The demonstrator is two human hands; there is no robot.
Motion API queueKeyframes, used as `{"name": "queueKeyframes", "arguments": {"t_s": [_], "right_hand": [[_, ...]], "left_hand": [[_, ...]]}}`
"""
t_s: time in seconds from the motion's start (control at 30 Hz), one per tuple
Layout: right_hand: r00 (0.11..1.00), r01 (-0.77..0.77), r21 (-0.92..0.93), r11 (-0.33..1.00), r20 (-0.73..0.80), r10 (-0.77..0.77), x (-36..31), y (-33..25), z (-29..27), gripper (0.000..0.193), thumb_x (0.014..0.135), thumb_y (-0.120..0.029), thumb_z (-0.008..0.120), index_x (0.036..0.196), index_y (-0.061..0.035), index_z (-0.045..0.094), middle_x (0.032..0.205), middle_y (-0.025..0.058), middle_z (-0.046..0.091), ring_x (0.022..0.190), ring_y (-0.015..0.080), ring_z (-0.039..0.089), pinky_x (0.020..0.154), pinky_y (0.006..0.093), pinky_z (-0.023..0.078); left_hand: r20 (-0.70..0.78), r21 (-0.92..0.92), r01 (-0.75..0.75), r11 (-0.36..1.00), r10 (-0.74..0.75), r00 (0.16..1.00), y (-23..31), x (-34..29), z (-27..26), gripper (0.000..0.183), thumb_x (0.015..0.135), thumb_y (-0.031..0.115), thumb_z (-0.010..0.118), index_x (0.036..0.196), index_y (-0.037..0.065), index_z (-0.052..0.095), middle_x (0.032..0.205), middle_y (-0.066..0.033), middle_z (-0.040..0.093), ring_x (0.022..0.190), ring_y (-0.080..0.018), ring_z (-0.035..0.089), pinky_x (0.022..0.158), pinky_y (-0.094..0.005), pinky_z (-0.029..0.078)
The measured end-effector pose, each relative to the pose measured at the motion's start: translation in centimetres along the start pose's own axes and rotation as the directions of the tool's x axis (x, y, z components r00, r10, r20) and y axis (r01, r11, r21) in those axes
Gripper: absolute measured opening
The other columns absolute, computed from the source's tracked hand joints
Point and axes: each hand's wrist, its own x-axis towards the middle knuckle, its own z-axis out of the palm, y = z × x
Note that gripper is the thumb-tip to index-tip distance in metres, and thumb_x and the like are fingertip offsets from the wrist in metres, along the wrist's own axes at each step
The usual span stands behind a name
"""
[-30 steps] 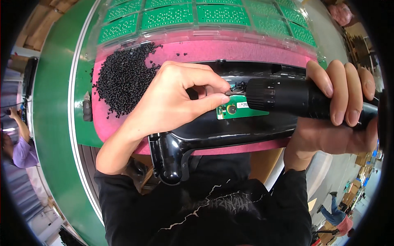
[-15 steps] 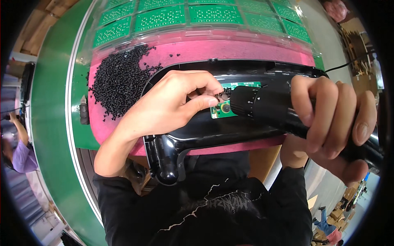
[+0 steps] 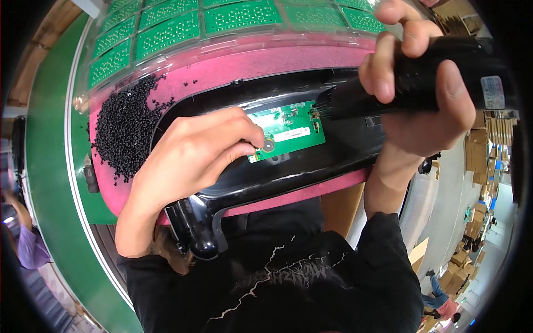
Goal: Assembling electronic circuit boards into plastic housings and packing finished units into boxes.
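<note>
Right hand point(image 3: 416, 125), fingers wrapped round a black cylindrical driver point(image 3: 419, 75), shifts to the green rectangular circuit board's point(image 3: 291, 141) right end, likely new spot; left hand point(image 3: 191, 152) pinching anything? Can't tell.

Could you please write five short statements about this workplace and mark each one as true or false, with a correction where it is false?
1. The right hand holds a black power screwdriver. True.
2. The heap of black screws lies on the right part of the pink mat. False: the heap of black screws lies on the left part of the pink mat.
3. The green circuit board lies inside the black plastic housing. True.
4. The left hand is dug into the screws. False: the left hand has its fingertips at the board's left end.
5. More green boards sit in clear plastic trays at the mat's far side. True.
</note>
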Motion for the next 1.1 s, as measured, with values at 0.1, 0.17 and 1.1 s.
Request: {"name": "queueKeyframes", "arguments": {"t_s": [0.1, 0.17, 1.1], "right_hand": [[0.994, 0.046, -0.071, 0.996, 0.104, -0.038, 0.1, 1.1, -0.8, 0.039, 0.074, -0.028, 0.064, 0.087, 0.0057, 0.05, 0.098, 0.0252, 0.049, 0.052, 0.0216, 0.057, 0.051, 0.0311, 0.05], [0.997, 0.011, -0.034, 0.999, 0.081, -0.008, -0.1, 0.7, -0.1, 0.039, 0.073, -0.027, 0.065, 0.086, 0.0059, 0.05, 0.097, 0.0244, 0.049, 0.053, 0.0215, 0.058, 0.052, 0.031, 0.05], [0.969, 0.087, 0.515, 0.853, 0.157, -0.193, -1.9, -0.1, 0.8, 0.029, 0.069, -0.024, 0.07, 0.083, -0.0066, 0.051, 0.085, 0.0027, 0.052, 0.05, 0.0081, 0.048, 0.053, 0.0236, 0.042]], "left_hand": [[0.055, 0.032, 0.016, 0.999, -0.018, 0.998, 0.0, -0.3, 0.1, 0.012, 0.075, -0.002, 0.067, 0.085, 0.0, 0.06, 0.086, -0.011, 0.065, 0.083, -0.028, 0.067, 0.067, -0.0349, 0.054], [0.073, 0.07, 0.06, 0.996, -0.065, 0.995, 0.2, -0.4, 0.1, 0.014, 0.075, -0.002, 0.067, 0.086, 0.002, 0.06, 0.089, -0.0111, 0.065, 0.083, -0.0291, 0.067, 0.067, -0.0351, 0.054], [-0.03, -0.365, 0.262, 0.894, -0.293, 0.956, -0.1, -0.8, -0.3, 0.005, 0.09, 0.0, 0.058, 0.094, -0.003, 0.058, 0.081, -0.0041, 0.064, 0.081, -0.0125, 0.064, 0.072, -0.0268, 0.052]]}}
